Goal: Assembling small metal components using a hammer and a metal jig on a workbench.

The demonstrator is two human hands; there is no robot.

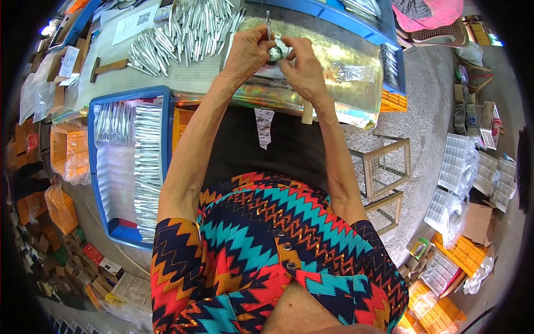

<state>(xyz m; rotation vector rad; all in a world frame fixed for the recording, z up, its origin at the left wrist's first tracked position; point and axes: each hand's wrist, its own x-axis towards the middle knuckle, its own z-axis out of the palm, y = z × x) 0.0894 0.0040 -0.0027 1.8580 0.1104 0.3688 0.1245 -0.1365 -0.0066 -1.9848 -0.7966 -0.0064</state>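
Pinched in my left hand (248, 54) is a slim silver metal piece (268, 23), held upright over the worktable. A small round shiny metal part (275, 53) shows just below the fingertips; whether it belongs to the same piece I cannot tell. My right hand (305, 69) is close beside this round part, its thumb and forefinger curved and apart, with no held thing visible between them. To the left of my hands lies a large heap of slim silver metal pieces (194, 33), spread over the table (119, 80).
A hammer (108, 68) lies on the table's left part. A blue tray (94, 172) with stacked silver pieces stands left of my arm. Blue bins (334, 19) line the far right edge. A metal-framed stool (387, 167) and orange crates (461, 256) are on the right.
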